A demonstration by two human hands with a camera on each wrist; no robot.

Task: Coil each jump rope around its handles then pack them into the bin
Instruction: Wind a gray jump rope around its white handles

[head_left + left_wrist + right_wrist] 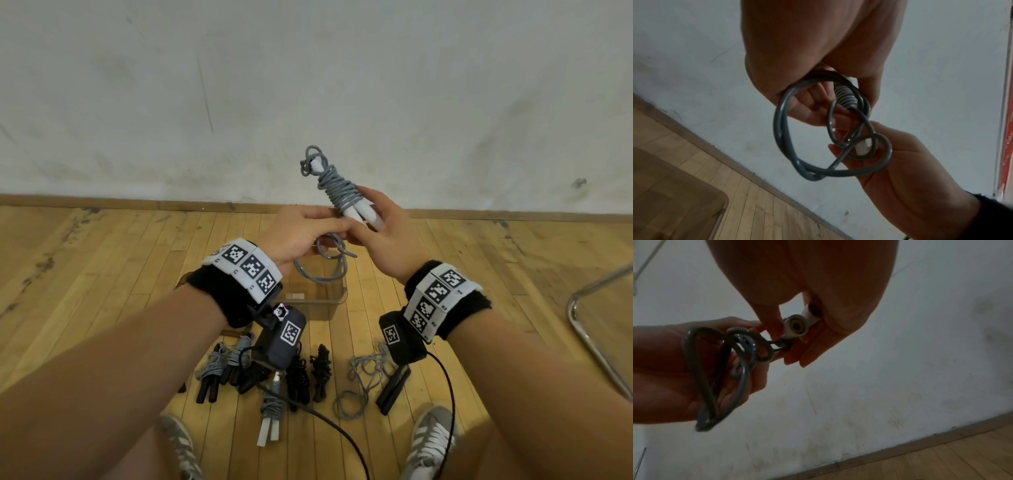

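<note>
I hold a grey jump rope with two white handles (359, 212) up in front of me. Most of its cord (339, 192) is wound round the handles. My right hand (383, 233) grips the handles' lower ends (795, 324). My left hand (305, 229) pinches the cord just below the winding, and loose loops (789, 134) hang from its fingers (748, 382). The clear plastic bin (318, 301) sits on the floor straight below the hands, and I see no rope inside it.
Several coiled ropes with black handles (219, 373) and one with white handles (270, 421) lie on the wooden floor by my feet. An uncoiled grey rope (363, 383) with black handles lies to the right. A chrome chair frame (596, 342) stands at the far right. The wall is close ahead.
</note>
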